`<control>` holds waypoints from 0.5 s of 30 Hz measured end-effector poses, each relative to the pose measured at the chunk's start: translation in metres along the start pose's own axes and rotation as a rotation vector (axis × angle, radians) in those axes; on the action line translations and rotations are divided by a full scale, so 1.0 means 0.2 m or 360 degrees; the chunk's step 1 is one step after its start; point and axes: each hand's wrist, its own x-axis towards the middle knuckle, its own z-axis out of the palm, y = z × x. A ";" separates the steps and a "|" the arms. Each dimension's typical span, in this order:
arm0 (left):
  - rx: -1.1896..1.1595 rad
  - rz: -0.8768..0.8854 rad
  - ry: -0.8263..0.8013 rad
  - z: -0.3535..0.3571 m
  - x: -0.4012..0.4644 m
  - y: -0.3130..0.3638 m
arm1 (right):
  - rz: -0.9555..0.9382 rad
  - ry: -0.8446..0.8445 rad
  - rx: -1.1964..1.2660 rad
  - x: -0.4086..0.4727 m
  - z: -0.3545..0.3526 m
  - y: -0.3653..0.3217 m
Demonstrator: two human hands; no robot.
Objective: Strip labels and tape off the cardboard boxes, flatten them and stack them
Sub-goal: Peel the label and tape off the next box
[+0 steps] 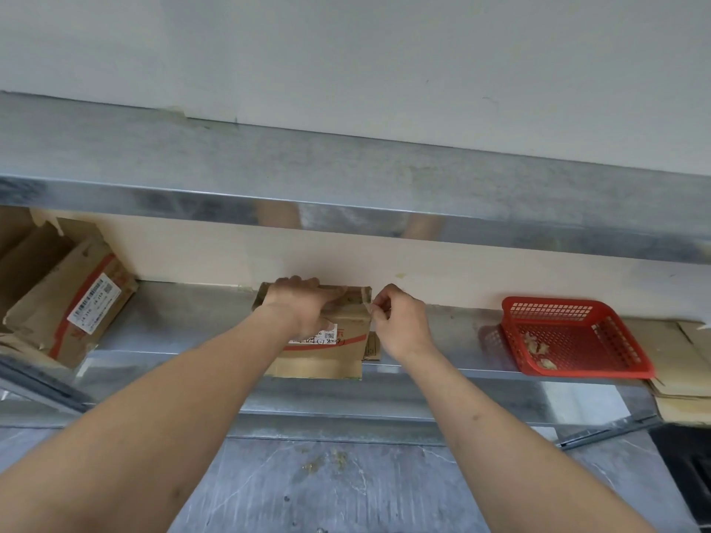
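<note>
On the lower metal shelf (200, 332), centre, sits a small brown cardboard box with a red stripe and white label (327, 352), flap hanging over the front edge. Left hand (304, 305) lies over the box top, fingers curled over its far edge, holding it down. Right hand (400, 321) pinches a strip of clear tape (367, 305) at the box's upper right corner. Far left, a bigger brown box with a barcode label (69, 305) lies tilted. Right, a red plastic mesh basket (577, 336) holds scraps, beside flattened cardboard (677, 363).
</note>
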 end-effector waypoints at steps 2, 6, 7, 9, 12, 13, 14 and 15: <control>-0.0062 -0.0006 -0.0019 -0.01 0.00 0.00 | 0.0025 0.0031 0.0001 0.00 -0.02 -0.01; -0.0115 -0.0019 -0.0006 0.01 -0.02 0.03 | 0.0011 0.0060 -0.0016 0.00 -0.03 -0.03; -0.0123 -0.0021 0.0003 0.02 -0.02 0.04 | 0.0030 0.0062 -0.0011 0.00 -0.04 -0.03; -0.0133 -0.0020 0.0013 0.03 -0.03 0.04 | 0.0078 0.0076 -0.0008 0.00 -0.04 -0.03; -0.0163 -0.0021 0.0016 0.04 -0.03 0.04 | 0.0165 0.0091 -0.0017 -0.02 -0.06 -0.05; -0.0173 -0.0016 0.0017 0.04 -0.03 0.04 | 0.0208 0.0104 -0.0025 -0.03 -0.07 -0.06; -0.0178 -0.0010 0.0016 0.04 -0.03 0.05 | 0.0248 0.0117 -0.0038 -0.03 -0.08 -0.06; -0.0183 -0.0005 0.0015 0.04 -0.03 0.06 | 0.0275 0.0126 -0.0042 -0.03 -0.09 -0.06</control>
